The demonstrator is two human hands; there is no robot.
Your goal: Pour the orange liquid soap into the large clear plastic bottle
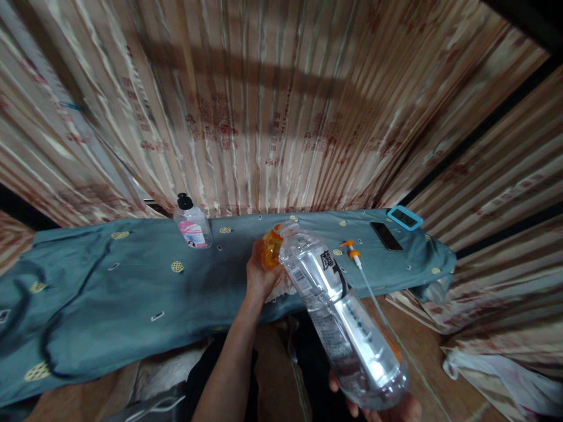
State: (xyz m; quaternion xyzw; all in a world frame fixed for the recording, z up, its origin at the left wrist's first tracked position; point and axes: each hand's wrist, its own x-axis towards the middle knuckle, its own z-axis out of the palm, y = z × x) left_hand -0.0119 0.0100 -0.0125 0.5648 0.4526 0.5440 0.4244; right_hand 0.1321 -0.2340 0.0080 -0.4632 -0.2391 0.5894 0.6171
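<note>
My left hand (260, 272) is wrapped round an orange see-through bottle (271, 249) over the cloth-covered table. A large clear plastic bottle (338, 316) with a silver label and black characters lies tilted across the front, its mouth at the top of the orange bottle. Whether the two rims touch I cannot tell. My right hand (373, 407) supports the clear bottle from beneath at its base, with only some fingers showing. To the right, an orange pump head (350, 249) with a long thin tube lies on the cloth.
On the left of the grey-green tablecloth (145, 269) stands a clear bottle with a black cap and pink label (193, 225). A dark phone (386, 236) and a blue-framed device (404, 218) lie at the right end. Patterned curtains (264, 117) hang behind and beside the table.
</note>
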